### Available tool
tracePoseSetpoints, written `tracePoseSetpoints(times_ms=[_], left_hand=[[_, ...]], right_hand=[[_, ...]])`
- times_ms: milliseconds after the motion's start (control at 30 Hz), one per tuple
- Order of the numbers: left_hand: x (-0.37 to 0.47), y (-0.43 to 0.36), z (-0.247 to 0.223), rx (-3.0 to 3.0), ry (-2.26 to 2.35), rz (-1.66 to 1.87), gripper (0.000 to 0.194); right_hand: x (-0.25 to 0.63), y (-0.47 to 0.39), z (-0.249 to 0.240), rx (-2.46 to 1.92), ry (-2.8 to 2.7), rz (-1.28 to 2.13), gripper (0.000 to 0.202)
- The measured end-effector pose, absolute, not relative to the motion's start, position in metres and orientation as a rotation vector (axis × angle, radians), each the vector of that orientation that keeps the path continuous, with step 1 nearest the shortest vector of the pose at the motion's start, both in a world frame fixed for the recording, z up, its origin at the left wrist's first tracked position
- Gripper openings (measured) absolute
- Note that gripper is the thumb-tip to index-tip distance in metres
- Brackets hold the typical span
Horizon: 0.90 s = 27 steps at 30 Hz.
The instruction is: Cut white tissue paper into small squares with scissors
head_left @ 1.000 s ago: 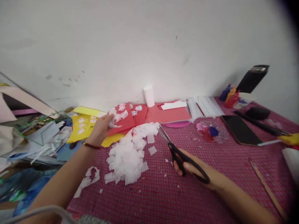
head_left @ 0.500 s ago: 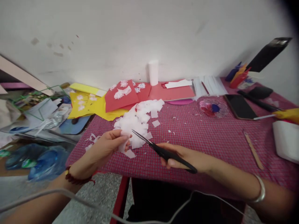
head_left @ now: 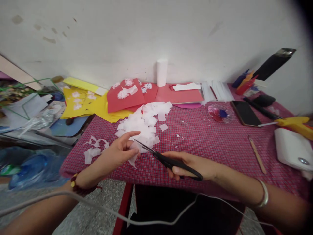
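My right hand [head_left: 179, 164] holds black scissors [head_left: 168, 160], whose blades point left toward my other hand. My left hand [head_left: 123, 148] has its index finger raised above the blade tips. Its thumb and lower fingers hold a thin white paper piece [head_left: 132, 160] that hangs down over the cloth. Behind both hands lies a heap of white paper pieces [head_left: 139, 125], with a few loose squares at its right side. Curled paper scraps [head_left: 91, 153] lie left of my left hand.
A checked cloth [head_left: 195, 140] covers the table. At the back are red sheets [head_left: 124, 101], yellow paper [head_left: 100, 106] and a white roll [head_left: 161, 72]. To the right are a phone [head_left: 245, 112], a wooden stick [head_left: 257, 155], a yellow glue gun [head_left: 295, 125] and a white box [head_left: 290, 148].
My left index finger has lifted away from the thumb, and the held paper hangs lower. The scissors have shifted slightly left. The view has moved a little to the right.
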State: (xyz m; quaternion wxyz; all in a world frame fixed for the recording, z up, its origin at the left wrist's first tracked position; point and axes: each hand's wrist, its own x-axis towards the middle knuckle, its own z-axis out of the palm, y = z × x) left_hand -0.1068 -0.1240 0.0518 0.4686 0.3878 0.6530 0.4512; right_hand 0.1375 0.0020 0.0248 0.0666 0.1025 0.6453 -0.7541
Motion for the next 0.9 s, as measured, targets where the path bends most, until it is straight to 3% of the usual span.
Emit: tracePoseSetpoints(times_ms=[300, 533, 600, 733, 900], left_hand=[[-0.105, -0.118, 0.058, 1.001, 1.575, 0.971, 0.06], [-0.1, -0.118, 0.053, 0.693, 1.421, 1.152, 0.065], [-0.1, -0.122, 0.044, 0.514, 1.347, 1.195, 0.058], [-0.099, -0.129, 0.021, 0.385, 1.325, 1.108, 0.023], [-0.093, -0.127, 0.011, 0.318, 1.403, 1.213, 0.023]], right_hand=[[0.135, -0.001, 0.017, 0.376, 1.913, -2.346, 0.069], [0.142, 0.001, 0.014, 0.537, 1.942, -2.338, 0.064], [0.145, 0.002, 0.013, 0.575, 1.936, -2.361, 0.065], [0.152, 0.005, 0.012, 0.628, 1.918, -2.382, 0.064], [0.162, 0.008, 0.013, 0.523, 1.889, -2.41, 0.058]])
